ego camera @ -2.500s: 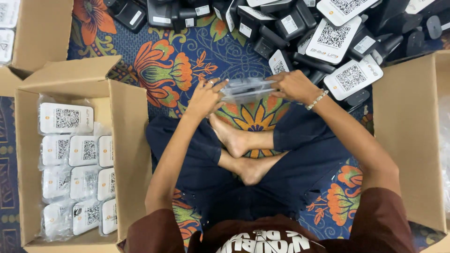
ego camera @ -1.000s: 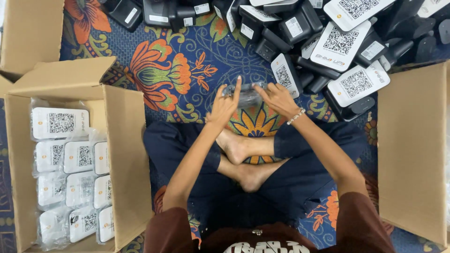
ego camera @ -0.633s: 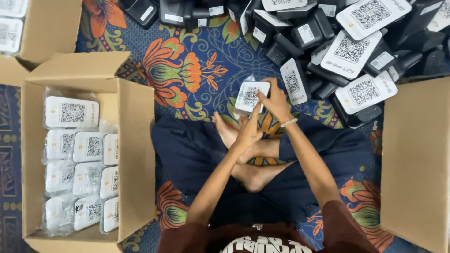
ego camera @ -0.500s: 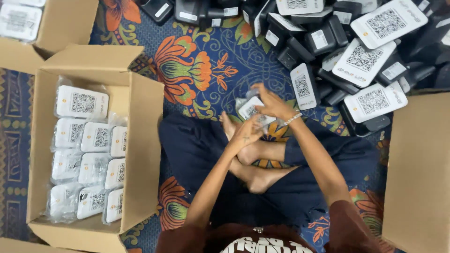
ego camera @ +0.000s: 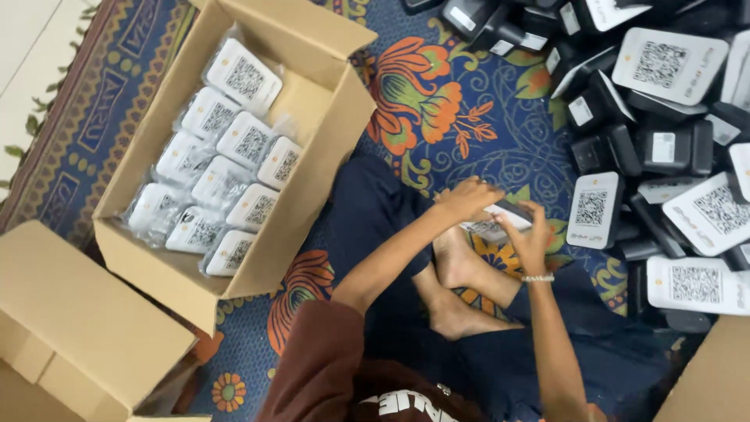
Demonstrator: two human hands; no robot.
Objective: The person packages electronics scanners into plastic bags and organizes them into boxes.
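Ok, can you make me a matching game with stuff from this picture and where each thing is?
Things:
1. bagged device
2. open cardboard box
3. pile of black devices
4. bead bracelet

Places:
A. on the right wrist
B. between both hands
C. on the rug, far right
D. on the rug, left of the knees

Pairs: 1-B, 2-D, 3-C, 4-A

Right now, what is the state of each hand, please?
Left hand: closed on the bagged device, gripping its upper edge.
Right hand: closed on the same bagged device, at its right side.
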